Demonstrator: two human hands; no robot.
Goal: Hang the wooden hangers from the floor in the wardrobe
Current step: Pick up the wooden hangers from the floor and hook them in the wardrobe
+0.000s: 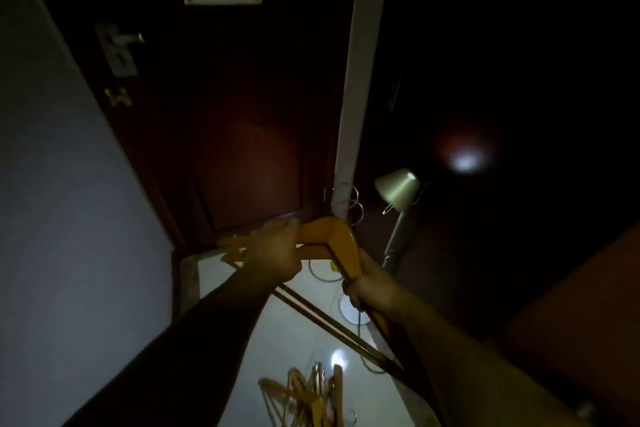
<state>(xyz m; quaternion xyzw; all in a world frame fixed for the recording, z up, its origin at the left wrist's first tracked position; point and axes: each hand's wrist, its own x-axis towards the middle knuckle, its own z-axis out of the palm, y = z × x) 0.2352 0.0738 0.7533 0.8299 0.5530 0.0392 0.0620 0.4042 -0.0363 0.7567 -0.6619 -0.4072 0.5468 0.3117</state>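
Note:
I hold a bunch of wooden hangers (334, 236) stacked together, their metal hooks (353, 206) pointing up beside a white door-frame post. My left hand (277, 250) grips the left arm of the bunch from above. My right hand (363, 282) grips the right arm lower down. The hangers' bottom bars run down and to the right between my forearms. A loose pile of more wooden hangers (308, 395) lies on the pale floor at the bottom of the view. The wardrobe's inside is too dark to make out.
A dark brown door (221, 121) with a metal handle (121, 45) stands ahead. A pale wall (62, 218) runs on the left. A desk lamp (398, 191) stands on the floor to the right, with a thin cable (349, 315) trailing. A brown furniture surface (571, 322) fills the lower right.

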